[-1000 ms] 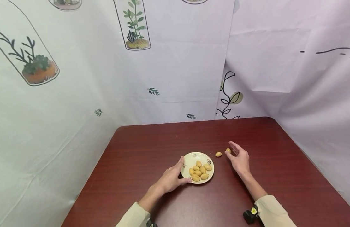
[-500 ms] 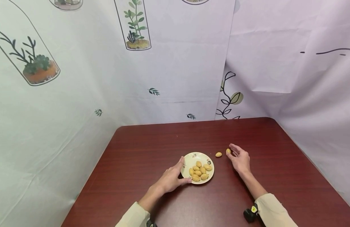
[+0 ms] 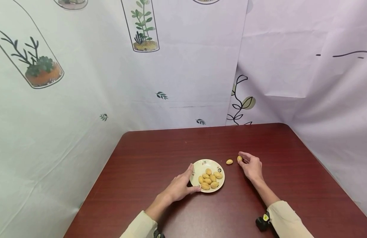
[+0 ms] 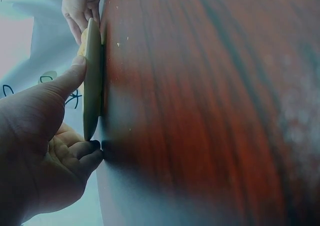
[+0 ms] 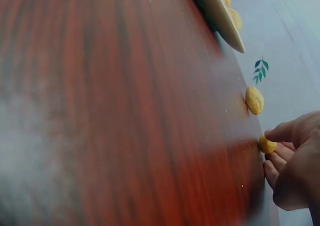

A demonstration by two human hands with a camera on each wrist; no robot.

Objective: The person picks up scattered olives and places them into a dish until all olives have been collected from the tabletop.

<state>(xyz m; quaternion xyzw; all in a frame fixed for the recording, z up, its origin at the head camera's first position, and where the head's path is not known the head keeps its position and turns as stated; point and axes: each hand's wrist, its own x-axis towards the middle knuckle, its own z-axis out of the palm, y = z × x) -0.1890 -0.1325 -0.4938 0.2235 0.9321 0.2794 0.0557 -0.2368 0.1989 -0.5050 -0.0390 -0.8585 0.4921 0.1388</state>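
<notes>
My left hand (image 3: 178, 186) grips the left side of a small cream plate (image 3: 198, 168). In the left wrist view the thumb lies on the rim of the plate (image 4: 92, 90), with curled fingers at its lower edge. Several yellow, oval, wrinkled pieces, like dried fruit (image 3: 212, 178), lie on the plate. To the right, my right hand (image 3: 252, 168) pinches one such yellow piece (image 5: 268, 145) between thumb and fingers, low at the tabletop. Another loose yellow piece (image 3: 229, 162) lies between that hand and the plate.
A dark red wood-grain table (image 3: 153, 148) carries everything. Pale cloth with plant drawings (image 3: 183, 66) hangs behind and along both sides. Black wrist devices (image 3: 262, 223) sit at the cream sleeves (image 3: 286, 218).
My right hand has come down slightly, and its fingers have drawn in around the right-hand yellow piece. The left hand and the plate have stayed in place.
</notes>
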